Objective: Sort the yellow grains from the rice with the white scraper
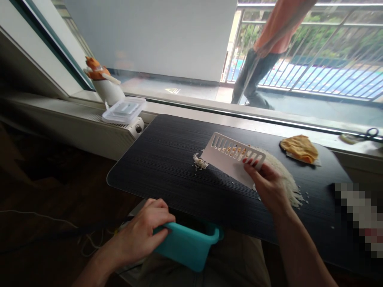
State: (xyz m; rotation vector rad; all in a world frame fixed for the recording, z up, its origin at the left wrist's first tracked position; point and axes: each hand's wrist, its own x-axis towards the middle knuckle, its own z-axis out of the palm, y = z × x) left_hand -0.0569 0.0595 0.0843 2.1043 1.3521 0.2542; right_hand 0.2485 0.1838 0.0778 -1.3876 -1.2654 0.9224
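My right hand (267, 184) grips a white plastic scraper (230, 157) with a row of slots, its edge resting on the black ribbed table top (167, 159). A small clump of white rice (200, 162) lies at the scraper's left edge. A wider spread of rice (287, 179) lies behind and to the right of the hand. My left hand (140, 233) is closed round the rim of a teal plastic bin (187, 245), held below the table's near edge.
A yellow flat piece of food on paper (300, 148) lies at the table's far right. A clear lidded box (124, 109) and a white cup with a fox figure (103, 81) sit on the sill. Scissors (363, 134) lie far right. A person (266, 52) stands outside the window.
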